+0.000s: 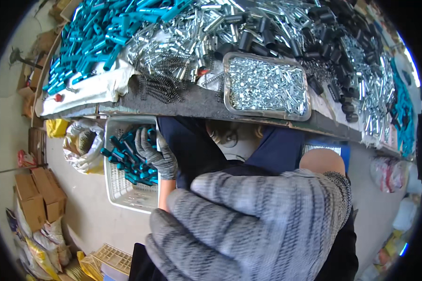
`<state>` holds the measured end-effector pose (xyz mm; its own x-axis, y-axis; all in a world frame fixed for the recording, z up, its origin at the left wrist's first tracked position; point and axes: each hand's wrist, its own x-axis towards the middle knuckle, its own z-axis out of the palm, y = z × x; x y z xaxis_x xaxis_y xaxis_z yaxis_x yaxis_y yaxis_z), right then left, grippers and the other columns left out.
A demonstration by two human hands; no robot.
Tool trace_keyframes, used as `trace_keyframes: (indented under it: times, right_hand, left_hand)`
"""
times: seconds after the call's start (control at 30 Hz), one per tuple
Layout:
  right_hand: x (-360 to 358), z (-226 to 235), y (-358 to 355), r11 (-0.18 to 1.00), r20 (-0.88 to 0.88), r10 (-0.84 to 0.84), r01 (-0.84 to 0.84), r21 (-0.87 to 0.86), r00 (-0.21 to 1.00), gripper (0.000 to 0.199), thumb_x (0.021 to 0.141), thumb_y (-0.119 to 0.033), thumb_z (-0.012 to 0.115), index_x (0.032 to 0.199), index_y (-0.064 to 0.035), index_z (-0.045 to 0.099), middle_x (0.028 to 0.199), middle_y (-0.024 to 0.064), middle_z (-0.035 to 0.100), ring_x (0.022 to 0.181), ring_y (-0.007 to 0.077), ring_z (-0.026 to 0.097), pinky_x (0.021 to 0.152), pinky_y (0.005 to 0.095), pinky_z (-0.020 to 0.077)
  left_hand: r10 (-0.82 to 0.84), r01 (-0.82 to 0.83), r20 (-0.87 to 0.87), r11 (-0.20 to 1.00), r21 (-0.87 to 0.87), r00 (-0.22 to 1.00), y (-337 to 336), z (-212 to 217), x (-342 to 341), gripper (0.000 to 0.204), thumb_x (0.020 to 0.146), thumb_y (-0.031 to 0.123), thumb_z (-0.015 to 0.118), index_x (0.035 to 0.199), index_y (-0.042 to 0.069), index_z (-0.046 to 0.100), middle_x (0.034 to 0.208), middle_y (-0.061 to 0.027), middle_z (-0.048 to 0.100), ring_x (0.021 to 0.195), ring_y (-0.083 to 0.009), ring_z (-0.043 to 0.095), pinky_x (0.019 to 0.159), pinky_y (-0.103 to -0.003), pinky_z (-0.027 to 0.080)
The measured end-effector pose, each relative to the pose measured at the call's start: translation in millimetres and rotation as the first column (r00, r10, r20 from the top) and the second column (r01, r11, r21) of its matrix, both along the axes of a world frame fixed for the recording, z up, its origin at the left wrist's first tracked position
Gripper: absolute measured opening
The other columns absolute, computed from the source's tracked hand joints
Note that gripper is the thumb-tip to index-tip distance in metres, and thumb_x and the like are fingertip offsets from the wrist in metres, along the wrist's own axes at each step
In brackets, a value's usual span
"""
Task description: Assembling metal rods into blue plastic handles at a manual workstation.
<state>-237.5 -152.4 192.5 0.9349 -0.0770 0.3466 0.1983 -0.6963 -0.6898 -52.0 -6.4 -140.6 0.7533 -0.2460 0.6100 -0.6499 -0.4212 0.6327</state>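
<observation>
Two gloved hands, one close to the camera, one at a basket of teal tubes.

Right hand [253, 225] looms nearest, its grip not discernible. Left hand [155, 154] is clenched on teal tubes [129, 161] in a white basket [122, 192] below the surface [183, 100]. Beyond: metal tray [267, 86] of small silver parts, black springs [162, 84], heaped teal tubes.

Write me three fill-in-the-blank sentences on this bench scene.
1. The left hand reaches into a white ____ below the bench.
2. The tubes under that hand are ____ in colour.
3. Both hands wear grey ____; the right hand is close to the camera.

Missing: basket; teal; gloves
</observation>
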Motion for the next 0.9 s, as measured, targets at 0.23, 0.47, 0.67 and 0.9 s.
trace_keyframes:
  times: [0.23,0.47,0.67,0.9]
  right_hand:
    - [-22.7,4.0,-15.7,0.971,-0.087,-0.235,0.23,-0.063,0.968,0.032,0.087,-0.03,0.058,0.103,-0.0031,0.066,0.09,0.0127,0.066,0.075,0.0283,0.064,0.066,0.0389,0.0541]
    - [-42.3,-79.1,-119.4,0.88,0.305,-0.185,0.296,-0.372,0.934,0.04,0.091,-0.038,0.056,0.112,-0.0038,0.061,0.095,0.0087,0.068,0.083,0.0239,0.067,0.068,0.033,0.0545]
    - [-103.5,-186.7,-180.1,0.426,0.07,-0.904,0.871,0.246,0.422,0.028,0.092,-0.027,0.063,0.095,0.0,0.069,0.081,0.0081,0.07,0.072,0.0119,0.064,0.065,0.027,0.0507]
    - [-136.9,-274.8,-204.3,0.15,-0.082,-0.958,0.724,0.673,0.275,0.03,0.096,-0.031,0.058,0.098,-0.0018,0.064,0.074,0.0,0.063,0.06,0.0058,0.057,0.054,0.0206,0.0452]
  left_hand:
    - [-0.275,0.278,0.067,0.96,-0.04,0.959,-72.1,73.2,-9.7,0.05,0.092,0.023,0.059,0.134,0.001,0.044,0.134,-0.016,0.044,0.124,-0.0296,0.043,0.109,-0.042,0.028]
    - [-0.558,0.55,0.113,0.83,0.095,0.822,-212.2,103.7,25.3,0.059,0.089,0.031,0.064,0.135,-0.001,0.043,0.128,-0.0227,0.054,0.118,-0.0354,0.052,0.1,-0.041,0.042]
    - [-0.274,0.258,-0.079,0.714,0.651,0.959,-309.6,131.2,69.1,0.072,0.086,0.051,0.059,0.135,0.0,0.043,0.122,-0.0285,0.056,0.112,-0.0411,0.055,0.096,-0.045,0.044]
    - [-0.079,0.053,-0.004,0.63,0.775,0.997,-352.3,122.2,59.0,0.068,0.081,0.054,0.061,0.122,0.001,0.051,0.104,-0.0226,0.064,0.095,-0.0373,0.064,0.087,-0.048,0.048]
